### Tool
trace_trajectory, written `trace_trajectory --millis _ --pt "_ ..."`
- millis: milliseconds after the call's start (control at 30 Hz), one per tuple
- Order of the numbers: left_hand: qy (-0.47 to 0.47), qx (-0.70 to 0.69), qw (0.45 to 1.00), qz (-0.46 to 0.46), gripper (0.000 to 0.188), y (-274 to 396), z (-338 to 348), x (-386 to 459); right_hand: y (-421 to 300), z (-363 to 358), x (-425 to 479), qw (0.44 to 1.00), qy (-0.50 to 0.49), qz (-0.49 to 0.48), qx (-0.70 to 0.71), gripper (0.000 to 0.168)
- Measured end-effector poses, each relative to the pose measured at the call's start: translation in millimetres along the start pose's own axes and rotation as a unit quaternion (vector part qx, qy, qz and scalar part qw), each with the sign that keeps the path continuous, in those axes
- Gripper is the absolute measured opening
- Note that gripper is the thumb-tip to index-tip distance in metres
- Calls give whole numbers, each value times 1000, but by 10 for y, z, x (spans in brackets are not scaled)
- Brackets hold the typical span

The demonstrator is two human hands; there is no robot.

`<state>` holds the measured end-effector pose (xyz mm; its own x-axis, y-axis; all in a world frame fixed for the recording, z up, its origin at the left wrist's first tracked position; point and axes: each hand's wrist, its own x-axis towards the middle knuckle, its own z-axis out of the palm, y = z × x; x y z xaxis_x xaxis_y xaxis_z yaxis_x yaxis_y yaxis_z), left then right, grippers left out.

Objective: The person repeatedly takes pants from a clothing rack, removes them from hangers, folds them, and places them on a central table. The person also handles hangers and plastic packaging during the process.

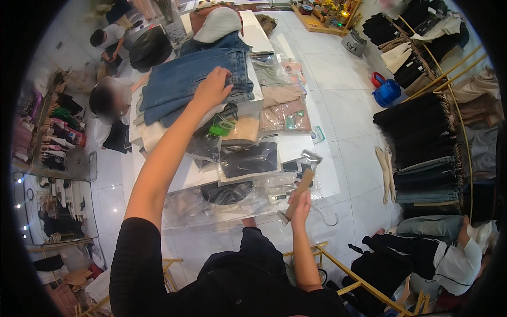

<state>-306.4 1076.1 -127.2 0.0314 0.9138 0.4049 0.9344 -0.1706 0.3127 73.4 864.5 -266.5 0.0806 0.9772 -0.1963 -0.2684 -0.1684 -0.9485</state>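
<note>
My left hand [214,88] rests on folded blue denim jeans [178,77] at the top of a stack on the white table, its fingers slightly bent near the waistband. My right hand [300,206] is closed around a wooden hanger with metal clips [302,190], its hook hanging to the right of the hand. Below the jeans lie a green tag [222,127], a beige garment in clear plastic [242,128] and a dark garment in a clear bag [249,158]. Pinkish garments in plastic [283,113] lie to the right of the stack.
A white cap [220,24] tops the far pile. Racks of dark clothes [416,130] line the right side, with a blue water container [387,93] on the floor. Gold rails [352,277] stand beside me. Other people are at the left [113,37] and lower right [455,261].
</note>
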Motion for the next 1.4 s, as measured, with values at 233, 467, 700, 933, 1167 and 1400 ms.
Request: trace_trajectory --millis 233,467,700,933,1167,1400 --pt "22 138 990 2 30 -175 165 297 601 -443 -626 988 -110 93 -55 24" --pt "216 55 973 -63 26 -346 -562 535 522 -592 -562 989 -69 63 -119 26" --pt "295 68 952 -37 37 -375 -2447 -1 114 -579 -140 963 -82 -41 -254 24" --pt "261 -8 953 -152 35 731 -3666 -1779 -103 -324 -78 946 -141 -89 -276 23" --pt "168 -147 932 -286 16 1338 -3620 -3677 -131 555 -301 928 -309 -116 -173 32" --pt "124 -239 838 -475 27 1501 -2755 -5104 -186 1354 -1411 845 -504 -79 -161 37"
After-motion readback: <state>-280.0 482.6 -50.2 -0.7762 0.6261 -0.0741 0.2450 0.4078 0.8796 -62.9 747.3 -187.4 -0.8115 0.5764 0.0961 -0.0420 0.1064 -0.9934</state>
